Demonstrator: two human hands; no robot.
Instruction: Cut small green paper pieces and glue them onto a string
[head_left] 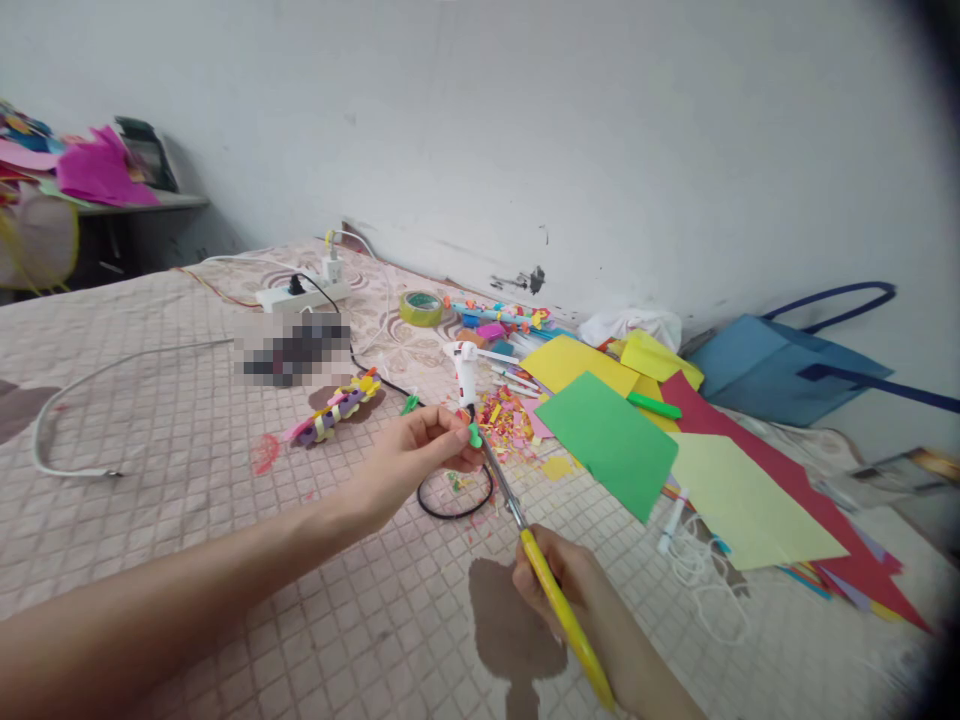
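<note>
the hands are busy: left hand (pixel 420 445) pinches a green paper scrap (pixel 475 436), right hand (pixel 574 590) grips yellow-handled scissors (pixel 551 590).

Setting: room in a home, used for paper crafts. Indicators: checked bedspread (pixel 187 520) as work surface, plain white wall (pixel 525 120), power strip (pixel 300 296), coloured paper sheets (pixel 609 440), paper scraps (pixel 506 412), glue gun (pixel 463 372), tape roll (pixel 421 308), blue bag (pixel 780 370).
</note>
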